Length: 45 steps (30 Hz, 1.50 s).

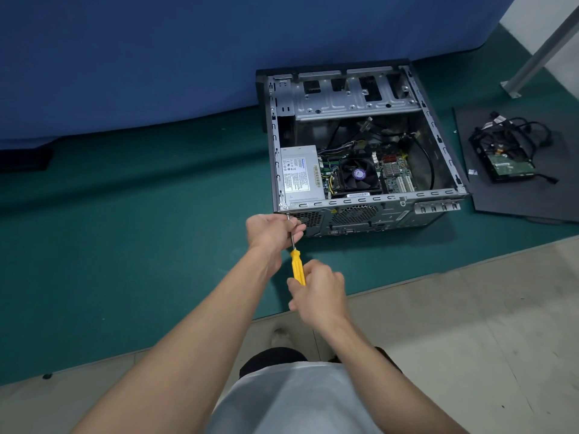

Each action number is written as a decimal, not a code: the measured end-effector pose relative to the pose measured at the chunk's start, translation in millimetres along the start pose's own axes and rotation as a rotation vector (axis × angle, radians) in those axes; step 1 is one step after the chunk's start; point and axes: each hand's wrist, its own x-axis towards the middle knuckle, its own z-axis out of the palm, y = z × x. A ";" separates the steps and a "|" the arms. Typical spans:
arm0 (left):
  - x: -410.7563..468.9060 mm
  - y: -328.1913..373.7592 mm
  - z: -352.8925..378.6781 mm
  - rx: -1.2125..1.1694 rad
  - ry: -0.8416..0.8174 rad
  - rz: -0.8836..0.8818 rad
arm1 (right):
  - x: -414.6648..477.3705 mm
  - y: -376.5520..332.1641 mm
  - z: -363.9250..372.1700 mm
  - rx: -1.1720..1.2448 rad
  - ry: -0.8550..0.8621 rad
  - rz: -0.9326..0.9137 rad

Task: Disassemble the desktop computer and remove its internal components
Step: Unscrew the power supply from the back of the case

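An open desktop case (pixel 404 200) lies on its side on a green mat, rear panel facing me. Inside it I see a grey power supply (pixel 300 172), a black CPU fan (pixel 357 175) and the motherboard (pixel 396 175). A yellow-handled screwdriver (pixel 296 264) points up at the case's rear left corner. My right hand (pixel 318 292) grips its handle. My left hand (pixel 272 230) pinches the metal shaft near the tip, against the rear panel. The tip itself is hidden by my fingers.
A black side panel (pixel 513 202) lies right of the case with a hard drive (pixel 509 166) and black cables (pixel 529 130) on it. A blue wall stands behind. A grey metal leg (pixel 539 57) rises at far right. Pale floor lies in front of the mat.
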 end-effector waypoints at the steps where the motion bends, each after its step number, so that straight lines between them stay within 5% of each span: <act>1: -0.4 0.8 -0.1 -0.014 -0.003 -0.004 | 2.9 0.9 -5.1 0.211 -0.081 0.050; 3: -1.1 2.8 -1.2 -0.057 -0.019 -0.024 | 5.6 1.2 -16.2 0.771 -0.352 0.166; 5: -1.1 4.4 -2.5 -0.093 -0.039 -0.036 | 6.1 2.0 -25.4 1.068 -0.532 0.215; 7: -0.4 4.3 -2.9 -0.111 -0.051 -0.039 | 4.4 -0.3 -23.9 0.965 -0.516 0.162; 11: 0.2 0.9 -3.1 -0.015 -0.015 -0.006 | -1.5 -8.5 -7.7 -0.001 -0.048 -0.003; 13: 1.5 0.0 -2.6 0.006 0.015 0.012 | -1.8 -10.0 -8.5 -0.193 0.089 -0.052; 15: 1.0 0.4 -1.3 -0.008 0.028 0.019 | 2.3 -7.3 -13.8 -0.019 0.036 -0.016; 18: -1.6 0.4 -0.1 -0.074 -0.016 0.008 | 2.3 -5.5 -23.3 0.779 -0.380 0.214; 20: -2.5 -0.2 -2.0 -0.120 -0.052 -0.004 | 2.0 -2.3 -25.9 1.073 -0.539 0.306; 22: -2.4 -1.6 -4.3 -0.145 -0.076 -0.013 | 2.7 -1.2 -21.3 1.040 -0.479 0.281; 27: 0.4 -3.6 -3.2 -0.068 0.028 0.025 | -0.8 -8.4 -1.8 0.499 -0.139 0.115; 29: 0.7 -2.8 -0.5 -0.079 0.049 0.026 | 3.1 -6.5 -7.0 0.633 -0.161 0.140; 33: 0.0 -3.2 -2.7 -0.162 -0.029 0.005 | 6.3 -3.7 -22.7 1.071 -0.481 0.279; 41: -2.5 -5.2 -3.1 -0.071 0.011 0.025 | 4.7 -6.2 -4.8 0.540 -0.091 0.164; 45: -3.6 -4.9 -0.8 -0.147 -0.065 -0.005 | 3.4 0.8 -16.9 0.953 -0.409 0.268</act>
